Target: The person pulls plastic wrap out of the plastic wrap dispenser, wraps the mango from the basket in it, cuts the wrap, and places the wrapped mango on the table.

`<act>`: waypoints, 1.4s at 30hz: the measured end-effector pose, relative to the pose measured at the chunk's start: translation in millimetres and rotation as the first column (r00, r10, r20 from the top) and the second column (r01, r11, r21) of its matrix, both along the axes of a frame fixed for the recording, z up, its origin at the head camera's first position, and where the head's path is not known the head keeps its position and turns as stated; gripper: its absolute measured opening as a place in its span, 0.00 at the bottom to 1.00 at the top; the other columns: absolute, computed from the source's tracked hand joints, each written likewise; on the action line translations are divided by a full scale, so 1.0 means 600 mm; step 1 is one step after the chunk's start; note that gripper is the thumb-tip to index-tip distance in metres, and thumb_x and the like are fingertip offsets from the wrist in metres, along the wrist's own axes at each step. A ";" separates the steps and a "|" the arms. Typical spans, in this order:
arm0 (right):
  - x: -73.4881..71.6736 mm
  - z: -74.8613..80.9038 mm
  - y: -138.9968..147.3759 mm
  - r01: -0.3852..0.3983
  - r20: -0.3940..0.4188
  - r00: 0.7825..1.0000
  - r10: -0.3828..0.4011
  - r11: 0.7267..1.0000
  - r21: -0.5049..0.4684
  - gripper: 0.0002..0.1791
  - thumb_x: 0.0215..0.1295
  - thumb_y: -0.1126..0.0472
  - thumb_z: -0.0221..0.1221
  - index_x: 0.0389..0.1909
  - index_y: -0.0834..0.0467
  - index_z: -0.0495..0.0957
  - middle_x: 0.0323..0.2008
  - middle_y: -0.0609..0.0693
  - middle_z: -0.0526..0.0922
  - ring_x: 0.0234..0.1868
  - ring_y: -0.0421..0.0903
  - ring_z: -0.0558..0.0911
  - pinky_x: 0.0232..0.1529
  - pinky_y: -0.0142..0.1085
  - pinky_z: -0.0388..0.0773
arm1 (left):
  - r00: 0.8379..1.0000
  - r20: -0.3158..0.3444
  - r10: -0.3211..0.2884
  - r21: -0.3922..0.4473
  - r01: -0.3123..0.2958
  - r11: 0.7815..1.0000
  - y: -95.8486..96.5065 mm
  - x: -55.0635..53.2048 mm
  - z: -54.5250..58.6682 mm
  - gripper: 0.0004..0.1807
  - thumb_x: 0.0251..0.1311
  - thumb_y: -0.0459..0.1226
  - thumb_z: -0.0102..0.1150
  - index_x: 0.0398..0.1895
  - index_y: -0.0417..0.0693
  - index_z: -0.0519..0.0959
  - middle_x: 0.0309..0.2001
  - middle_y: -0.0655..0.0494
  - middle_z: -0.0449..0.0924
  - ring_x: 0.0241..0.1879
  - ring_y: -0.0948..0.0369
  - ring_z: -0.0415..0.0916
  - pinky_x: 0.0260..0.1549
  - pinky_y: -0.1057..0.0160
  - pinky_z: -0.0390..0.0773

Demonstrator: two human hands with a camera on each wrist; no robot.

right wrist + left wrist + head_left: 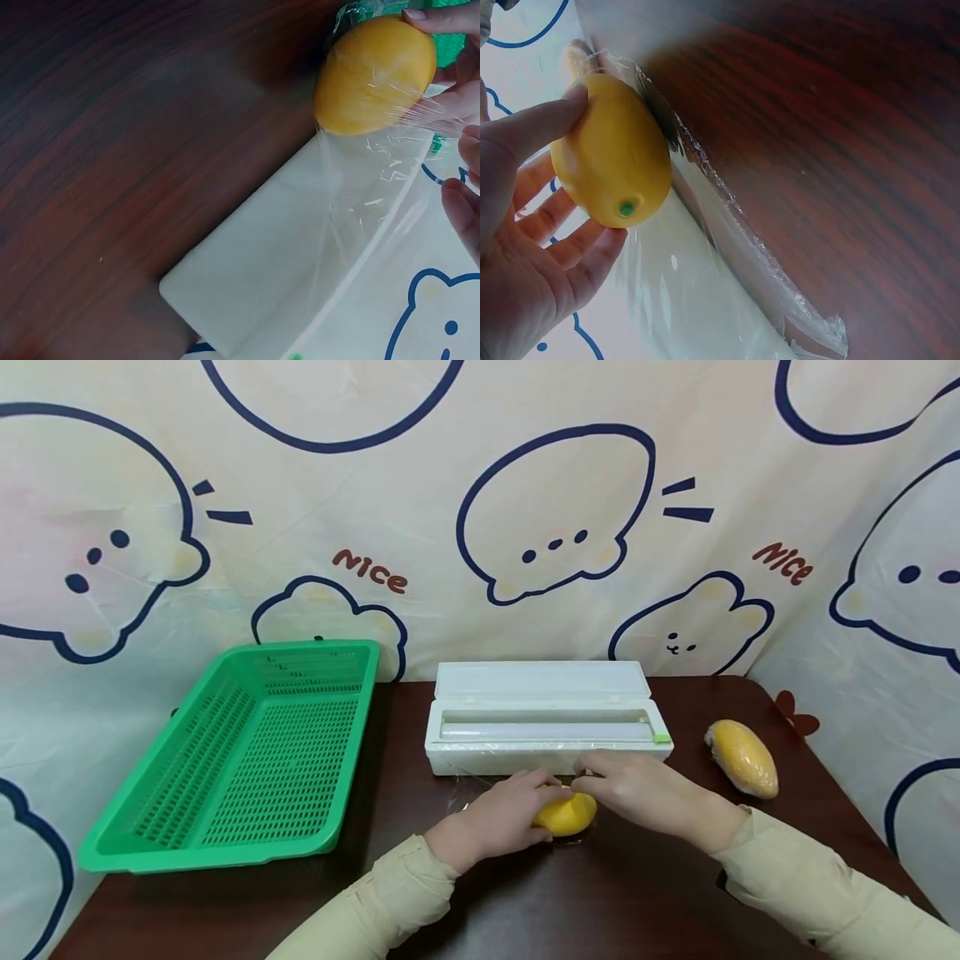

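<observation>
A smooth yellow mango point(566, 817), with a small green spot at one end, sits in front of the white cling film dispenser point(465, 762). My left hand point(506, 818) holds it with thumb and fingertips around its side. Clear cling film point(761, 281) lies along the dispenser's front and under the mango in the left wrist view. At the mango's far side my right hand point(633, 785) pinches a stretched edge of film, which runs in creases from the mango point(375, 79) to the fingertips in the right wrist view.
The dispenser's lid point(540, 680) is raised, with a film roll point(547, 732) inside. A film-wrapped yellow mango point(742, 758) lies on the dark wooden table point(600, 902) to the right. A green plastic basket point(348, 760) stands at the left. A patterned curtain point(420, 610) hangs behind.
</observation>
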State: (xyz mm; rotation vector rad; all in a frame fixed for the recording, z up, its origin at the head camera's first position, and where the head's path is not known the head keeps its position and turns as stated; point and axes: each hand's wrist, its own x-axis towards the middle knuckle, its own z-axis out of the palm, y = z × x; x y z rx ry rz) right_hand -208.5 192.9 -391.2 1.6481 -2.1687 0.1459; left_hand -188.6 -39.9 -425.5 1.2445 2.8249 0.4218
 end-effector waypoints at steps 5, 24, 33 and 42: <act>-0.003 -0.009 -0.008 -0.001 0.033 0.999 0.004 0.997 -0.079 0.20 0.45 0.77 0.75 0.40 0.58 0.87 0.36 0.48 0.75 0.29 0.38 0.73 0.29 0.24 0.73 | 1.000 -0.013 -0.001 -0.002 0.001 1.000 0.001 0.000 -0.001 0.35 0.59 0.40 0.75 0.71 0.53 0.75 0.60 0.55 0.75 0.56 0.59 0.74 0.52 0.62 0.77; 0.005 -0.070 -0.028 0.049 0.142 0.990 -0.006 0.954 -0.296 0.05 0.65 0.69 0.67 0.38 0.58 0.87 0.37 0.46 0.84 0.35 0.40 0.84 0.35 0.28 0.80 | 0.998 0.069 0.011 0.188 -0.023 0.982 -0.002 -0.008 -0.006 0.37 0.53 0.37 0.79 0.62 0.44 0.66 0.56 0.49 0.80 0.52 0.57 0.78 0.53 0.62 0.77; 0.004 -0.077 -0.035 0.107 0.182 0.981 -0.061 0.961 -0.257 0.15 0.53 0.67 0.75 0.41 0.57 0.83 0.40 0.46 0.84 0.41 0.43 0.83 0.40 0.35 0.82 | 0.997 0.051 0.053 0.164 -0.061 0.985 -0.004 -0.005 -0.004 0.41 0.53 0.40 0.80 0.66 0.48 0.66 0.53 0.51 0.80 0.49 0.58 0.78 0.47 0.61 0.79; 0.006 -0.087 -0.023 0.089 0.263 0.964 -0.033 0.976 -0.201 0.19 0.50 0.62 0.78 0.44 0.56 0.85 0.47 0.46 0.82 0.50 0.45 0.79 0.48 0.38 0.80 | 0.996 0.082 0.019 0.181 -0.034 0.983 -0.008 -0.005 -0.004 0.40 0.53 0.37 0.80 0.66 0.48 0.66 0.52 0.53 0.79 0.49 0.60 0.76 0.48 0.65 0.77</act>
